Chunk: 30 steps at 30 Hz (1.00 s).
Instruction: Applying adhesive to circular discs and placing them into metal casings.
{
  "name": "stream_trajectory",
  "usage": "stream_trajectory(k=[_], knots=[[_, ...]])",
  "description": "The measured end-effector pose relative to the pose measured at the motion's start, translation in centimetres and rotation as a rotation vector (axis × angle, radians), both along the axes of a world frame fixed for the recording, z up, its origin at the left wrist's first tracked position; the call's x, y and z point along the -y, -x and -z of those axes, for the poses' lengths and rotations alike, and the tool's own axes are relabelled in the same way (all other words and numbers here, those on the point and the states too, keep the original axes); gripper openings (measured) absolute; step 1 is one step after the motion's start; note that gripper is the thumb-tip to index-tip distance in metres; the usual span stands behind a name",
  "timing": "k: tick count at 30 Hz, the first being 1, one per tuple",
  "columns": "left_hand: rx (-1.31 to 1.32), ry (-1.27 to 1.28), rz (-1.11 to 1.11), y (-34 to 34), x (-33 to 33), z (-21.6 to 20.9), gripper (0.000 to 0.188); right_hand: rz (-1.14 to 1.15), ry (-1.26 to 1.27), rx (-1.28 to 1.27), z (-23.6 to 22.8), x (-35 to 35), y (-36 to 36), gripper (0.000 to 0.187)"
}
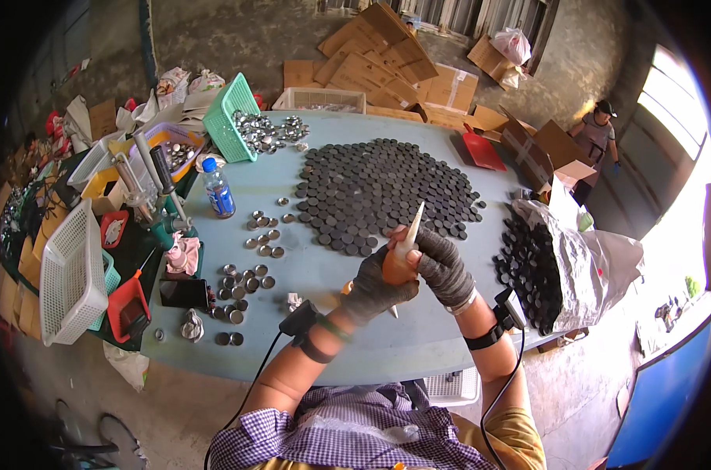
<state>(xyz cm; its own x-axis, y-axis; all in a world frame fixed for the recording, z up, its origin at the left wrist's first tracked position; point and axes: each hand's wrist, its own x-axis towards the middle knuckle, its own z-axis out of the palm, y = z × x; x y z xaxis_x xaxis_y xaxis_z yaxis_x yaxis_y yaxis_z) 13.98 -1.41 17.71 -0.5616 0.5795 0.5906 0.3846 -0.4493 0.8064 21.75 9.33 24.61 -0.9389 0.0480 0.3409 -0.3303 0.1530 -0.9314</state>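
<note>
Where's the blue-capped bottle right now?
Head view, left of centre: the blue-capped bottle stands on the table, just right of the lever device and below the green basket in the picture.

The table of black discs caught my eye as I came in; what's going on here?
The person's left hand wraps an orange bottle with a pale pointed nozzle; the right hand grips it near the nozzle's base. Black discs lie close together across the middle of the table, more discs are heaped at right by a pale sack, and round metal pieces sit in groups at left.
</note>
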Motion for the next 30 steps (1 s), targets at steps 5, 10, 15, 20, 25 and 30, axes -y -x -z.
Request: stream_trajectory(k=[5,10,15,20,25,30], knots=[[0.010,0.106,-0.175,-0.2,-0.4,0.3,0.042,0.123,0.023,-0.009,0.4,1.1,0.2,0.045],[0.792,-0.189,0.356,-0.6,-0.3,-0.6,0.050,0.157,0.030,-0.018,1.9,1.0,0.6,0.047],[0.183,0.087,-0.037,-0.6,-0.7,0.2,0.032,0.183,0.009,0.035,2.7,0.2,1.3,0.049],[0.504,-0.090,0.201,2.2,-1.7,1.3,0.045,0.159,-0.051,-0.002,3.3,-0.8,2.9,0.060],[0.515,0.098,-0.033,10.1,-1.9,6.1,0.042,0.393,-0.076,-0.158,6.5,-3.7,5.1,0.044],[0.641,-0.014,-0.092,19.4,-1.1,8.5,0.050,0.585,0.032,0.038,12.1,-8.6,4.7,0.039]])
